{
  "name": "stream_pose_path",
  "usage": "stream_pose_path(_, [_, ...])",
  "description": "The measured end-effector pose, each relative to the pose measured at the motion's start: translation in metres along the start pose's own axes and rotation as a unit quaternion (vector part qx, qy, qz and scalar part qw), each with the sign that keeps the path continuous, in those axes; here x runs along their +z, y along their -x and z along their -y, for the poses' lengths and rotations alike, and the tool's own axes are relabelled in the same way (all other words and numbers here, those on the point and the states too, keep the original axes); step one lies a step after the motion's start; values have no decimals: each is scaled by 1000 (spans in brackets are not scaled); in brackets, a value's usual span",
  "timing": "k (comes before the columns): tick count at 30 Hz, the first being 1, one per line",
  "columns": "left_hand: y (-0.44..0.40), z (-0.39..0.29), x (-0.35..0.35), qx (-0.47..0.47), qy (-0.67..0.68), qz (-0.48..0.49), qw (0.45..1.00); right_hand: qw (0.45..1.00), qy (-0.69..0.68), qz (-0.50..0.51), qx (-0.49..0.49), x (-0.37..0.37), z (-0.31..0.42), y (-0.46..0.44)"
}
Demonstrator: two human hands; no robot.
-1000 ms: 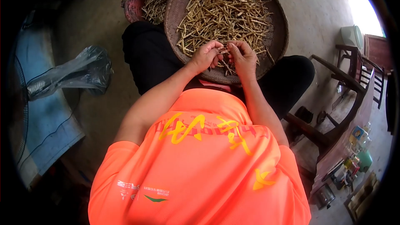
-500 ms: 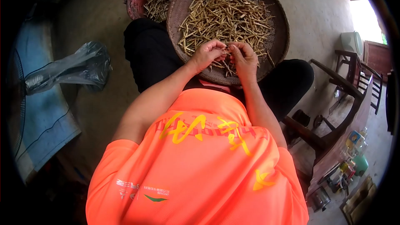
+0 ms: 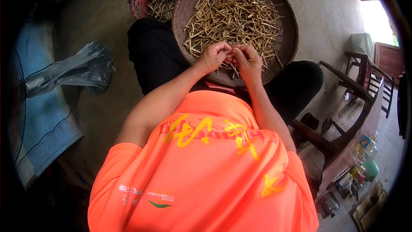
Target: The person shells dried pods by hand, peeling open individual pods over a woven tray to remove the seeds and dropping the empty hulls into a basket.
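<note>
A round woven tray [image 3: 182, 10] rests at my lap, heaped with dry, thin tan pods [image 3: 234, 17]. Over its near edge, my left hand [image 3: 213, 56] and my right hand [image 3: 248, 61] meet with fingertips pinched together. A small piece of pod [image 3: 229, 56] shows between them; the fingers partly cover it, and both hands appear to grip it. Behind the tray's left side, a reddish basin [image 3: 139, 1] holds more pods or husks.
A plastic-wrapped fan [image 3: 92, 66] stands at the left beside a blue panel [image 3: 51, 116]. Dark wooden chairs [image 3: 354, 81] are on the right, near a pale bucket [image 3: 362, 44]. A table with bottles [image 3: 365, 144] lies at lower right.
Both hands have stayed over the tray's near edge. The fingertips have drawn closer together, and my right hand has shifted slightly left. The view has moved a little.
</note>
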State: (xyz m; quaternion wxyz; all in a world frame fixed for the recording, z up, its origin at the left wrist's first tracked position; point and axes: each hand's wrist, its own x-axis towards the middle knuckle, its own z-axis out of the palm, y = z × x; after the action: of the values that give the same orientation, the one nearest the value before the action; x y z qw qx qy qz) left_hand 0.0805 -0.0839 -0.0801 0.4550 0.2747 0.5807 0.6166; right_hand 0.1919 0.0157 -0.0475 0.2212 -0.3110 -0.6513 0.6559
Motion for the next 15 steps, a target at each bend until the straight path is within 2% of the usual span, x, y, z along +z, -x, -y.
stream_pose_path(3, [0,2,-1,5,-4,0,1000,1000,-5,-8,22,-4,3,-1])
stream_pose_path(5, [1,-3,-1,-65,-7,-9,998,999,-23,-13,31,-6,8,-2])
stream_pose_path(8, [2,-3,-3,-107,7,-5,994,997,-53,-23,52,-10,8,-3])
stream_pose_path(13, [7,-13,0,-119,37,-9,992,986,-146,-15,82,-12,7,-4])
stream_pose_path(15, [7,-13,-1,-118,44,-11,992,978,-168,27,121,-11,3,-3])
